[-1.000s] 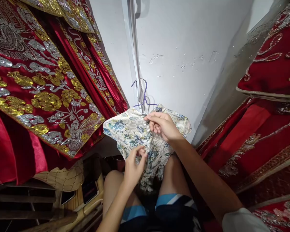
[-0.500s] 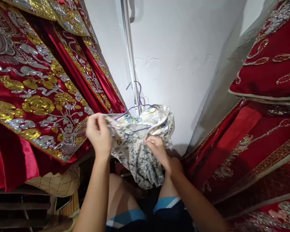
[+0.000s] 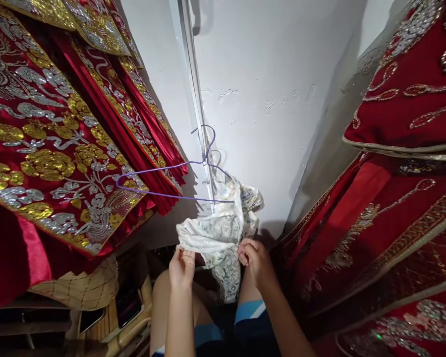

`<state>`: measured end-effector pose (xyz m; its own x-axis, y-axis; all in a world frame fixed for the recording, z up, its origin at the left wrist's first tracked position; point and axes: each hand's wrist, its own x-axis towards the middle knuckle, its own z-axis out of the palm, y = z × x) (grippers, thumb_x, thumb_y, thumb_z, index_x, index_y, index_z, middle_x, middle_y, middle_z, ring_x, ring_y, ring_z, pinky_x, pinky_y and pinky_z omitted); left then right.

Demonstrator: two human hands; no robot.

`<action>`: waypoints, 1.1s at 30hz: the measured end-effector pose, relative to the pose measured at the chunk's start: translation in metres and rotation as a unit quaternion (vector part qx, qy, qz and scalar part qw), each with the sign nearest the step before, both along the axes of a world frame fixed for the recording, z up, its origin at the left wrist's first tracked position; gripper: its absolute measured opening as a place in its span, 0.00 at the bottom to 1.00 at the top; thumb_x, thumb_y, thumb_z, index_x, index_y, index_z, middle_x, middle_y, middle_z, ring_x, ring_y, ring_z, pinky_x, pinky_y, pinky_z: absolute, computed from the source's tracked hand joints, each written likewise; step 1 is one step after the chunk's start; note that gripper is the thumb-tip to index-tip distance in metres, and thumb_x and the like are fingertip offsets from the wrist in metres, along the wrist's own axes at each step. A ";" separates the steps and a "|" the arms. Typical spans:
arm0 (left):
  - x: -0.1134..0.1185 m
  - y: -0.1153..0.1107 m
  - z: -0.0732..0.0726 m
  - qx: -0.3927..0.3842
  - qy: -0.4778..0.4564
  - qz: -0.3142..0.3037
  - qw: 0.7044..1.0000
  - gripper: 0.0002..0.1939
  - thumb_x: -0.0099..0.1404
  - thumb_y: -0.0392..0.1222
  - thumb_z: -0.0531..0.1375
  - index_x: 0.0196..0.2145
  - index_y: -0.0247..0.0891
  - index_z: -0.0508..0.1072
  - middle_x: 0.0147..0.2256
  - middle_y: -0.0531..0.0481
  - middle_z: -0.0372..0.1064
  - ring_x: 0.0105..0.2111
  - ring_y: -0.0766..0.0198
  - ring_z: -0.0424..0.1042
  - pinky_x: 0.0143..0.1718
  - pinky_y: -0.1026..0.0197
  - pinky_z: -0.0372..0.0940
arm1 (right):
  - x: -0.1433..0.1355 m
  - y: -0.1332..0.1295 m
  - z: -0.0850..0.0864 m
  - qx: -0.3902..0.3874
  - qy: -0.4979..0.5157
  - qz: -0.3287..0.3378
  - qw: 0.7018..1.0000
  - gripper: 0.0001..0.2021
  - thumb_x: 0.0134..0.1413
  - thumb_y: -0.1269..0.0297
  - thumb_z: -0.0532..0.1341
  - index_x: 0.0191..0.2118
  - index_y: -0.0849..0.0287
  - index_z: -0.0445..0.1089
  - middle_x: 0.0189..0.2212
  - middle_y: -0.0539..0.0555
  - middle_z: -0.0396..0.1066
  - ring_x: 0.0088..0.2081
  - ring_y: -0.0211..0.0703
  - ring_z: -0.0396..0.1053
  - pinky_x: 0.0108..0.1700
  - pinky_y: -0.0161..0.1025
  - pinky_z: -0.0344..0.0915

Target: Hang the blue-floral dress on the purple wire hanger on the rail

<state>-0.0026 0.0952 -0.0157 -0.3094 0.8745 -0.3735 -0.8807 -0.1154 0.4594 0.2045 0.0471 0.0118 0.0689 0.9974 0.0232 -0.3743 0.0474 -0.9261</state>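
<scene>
Head camera: the floral garment (image 3: pixel 208 235) hangs from one arm of the purple hanger (image 3: pixel 205 159), bunched above the wearer's knees, the hanger's other arm bare. The left hand (image 3: pixel 182 267) pinches its whitish edge; the right hand (image 3: pixel 251 254) grips cloth at the other side. Red embroidered costumes (image 3: pixel 52 163) flank both.

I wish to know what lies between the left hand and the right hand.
In the head view, the pale floral garment lies between the left hand and the right hand; the purple hanger is higher, outside that stretch.
</scene>
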 end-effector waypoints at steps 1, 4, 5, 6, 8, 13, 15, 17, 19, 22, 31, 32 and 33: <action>0.000 -0.004 -0.003 0.010 -0.001 -0.013 1.000 0.24 0.72 0.28 0.44 0.60 0.33 0.66 0.40 0.40 0.78 0.31 0.63 0.79 0.42 0.60 0.74 | 0.002 -0.001 -0.003 -0.005 -0.005 -0.009 1.000 0.10 0.45 0.62 0.59 0.18 0.57 0.63 0.13 0.45 0.52 0.19 0.35 0.47 0.24 0.37 0.42; -0.003 -0.010 0.003 0.059 0.010 -0.042 0.997 0.20 0.71 0.30 0.48 0.55 0.33 0.72 0.43 0.38 0.79 0.41 0.59 0.80 0.50 0.56 0.72 | 0.005 -0.004 -0.006 -0.013 -0.003 -0.030 0.999 0.11 0.43 0.63 0.59 0.17 0.54 0.58 0.14 0.46 0.52 0.19 0.37 0.47 0.25 0.39 0.43; -0.003 -0.010 0.008 0.077 0.014 -0.044 0.996 0.17 0.71 0.31 0.49 0.50 0.33 0.74 0.43 0.39 0.79 0.43 0.59 0.79 0.52 0.55 0.71 | 0.005 -0.004 -0.007 -0.016 -0.001 -0.030 0.999 0.12 0.44 0.63 0.59 0.17 0.54 0.56 0.14 0.46 0.52 0.19 0.38 0.46 0.25 0.39 0.43; -0.002 -0.011 0.015 0.094 0.017 -0.039 0.995 0.14 0.70 0.31 0.51 0.45 0.33 0.76 0.41 0.40 0.79 0.43 0.59 0.79 0.53 0.55 0.70 | 0.005 -0.005 -0.008 -0.019 -0.002 -0.027 0.999 0.12 0.44 0.62 0.59 0.17 0.53 0.55 0.14 0.47 0.52 0.19 0.38 0.46 0.25 0.40 0.43; 0.002 -0.015 0.030 0.126 0.027 -0.026 0.991 0.12 0.70 0.34 0.53 0.37 0.34 0.77 0.39 0.42 0.79 0.43 0.59 0.79 0.54 0.55 0.70 | 0.005 -0.005 -0.009 -0.019 -0.006 -0.020 1.000 0.13 0.44 0.62 0.58 0.17 0.53 0.54 0.14 0.47 0.51 0.19 0.38 0.45 0.25 0.40 0.42; 0.017 -0.035 0.063 0.186 0.060 -0.016 0.981 0.11 0.70 0.40 0.56 0.35 0.39 0.78 0.40 0.46 0.78 0.43 0.59 0.77 0.53 0.54 0.70 | 0.011 -0.005 -0.012 -0.001 -0.017 0.002 1.000 0.11 0.47 0.63 0.57 0.18 0.54 0.56 0.13 0.46 0.52 0.19 0.38 0.45 0.25 0.39 0.42; 0.020 -0.045 0.071 0.199 0.081 -0.022 0.976 0.07 0.68 0.43 0.60 0.36 0.40 0.78 0.41 0.47 0.78 0.44 0.58 0.76 0.53 0.53 0.70 | 0.011 -0.005 -0.013 -0.002 -0.019 0.020 1.000 0.12 0.49 0.63 0.57 0.19 0.54 0.58 0.13 0.46 0.52 0.19 0.37 0.46 0.25 0.39 0.43; 0.022 -0.053 0.077 0.209 0.103 -0.023 0.972 0.07 0.63 0.45 0.65 0.36 0.40 0.78 0.41 0.49 0.77 0.44 0.59 0.76 0.52 0.54 0.70 | 0.009 -0.005 -0.014 -0.011 -0.016 0.045 0.999 0.11 0.49 0.63 0.57 0.19 0.55 0.60 0.13 0.45 0.52 0.19 0.36 0.46 0.25 0.38 0.43; 0.024 -0.058 0.081 0.214 0.125 -0.024 0.969 0.10 0.59 0.47 0.70 0.35 0.40 0.77 0.39 0.50 0.76 0.43 0.60 0.75 0.50 0.57 0.71 | 0.006 -0.005 -0.016 -0.024 -0.012 0.073 0.997 0.10 0.47 0.62 0.58 0.19 0.56 0.62 0.12 0.44 0.51 0.18 0.35 0.46 0.24 0.37 0.42; 0.028 -0.062 0.084 0.218 0.163 -0.029 0.962 0.13 0.57 0.48 0.71 0.33 0.39 0.76 0.36 0.51 0.74 0.38 0.63 0.74 0.44 0.63 0.71 | 0.003 -0.007 -0.019 -0.038 -0.015 0.092 0.995 0.09 0.45 0.61 0.58 0.19 0.57 0.63 0.11 0.43 0.50 0.17 0.34 0.45 0.24 0.36 0.43; 0.035 -0.069 0.084 0.228 0.325 -0.065 0.916 0.15 0.62 0.54 0.66 0.33 0.39 0.71 0.33 0.51 0.66 0.34 0.63 0.68 0.38 0.63 0.66 | 0.008 -0.002 -0.029 0.008 -0.190 -0.040 0.981 0.12 0.51 0.54 0.63 0.26 0.57 0.67 0.22 0.51 0.64 0.27 0.43 0.61 0.31 0.39 0.58; 0.037 -0.070 0.083 0.226 0.356 -0.065 0.904 0.15 0.63 0.54 0.65 0.33 0.39 0.72 0.34 0.50 0.66 0.33 0.64 0.67 0.37 0.64 0.65 | 0.009 -0.003 -0.023 0.029 -0.211 -0.066 0.975 0.12 0.52 0.53 0.64 0.30 0.57 0.69 0.28 0.54 0.68 0.32 0.46 0.65 0.36 0.41 0.61; 0.040 -0.072 0.082 0.225 0.392 -0.067 0.890 0.14 0.63 0.53 0.65 0.34 0.39 0.73 0.34 0.50 0.66 0.33 0.64 0.67 0.36 0.65 0.64 | 0.009 -0.005 -0.016 0.051 -0.214 -0.064 0.973 0.12 0.54 0.52 0.63 0.34 0.56 0.71 0.33 0.56 0.71 0.37 0.49 0.67 0.41 0.43 0.63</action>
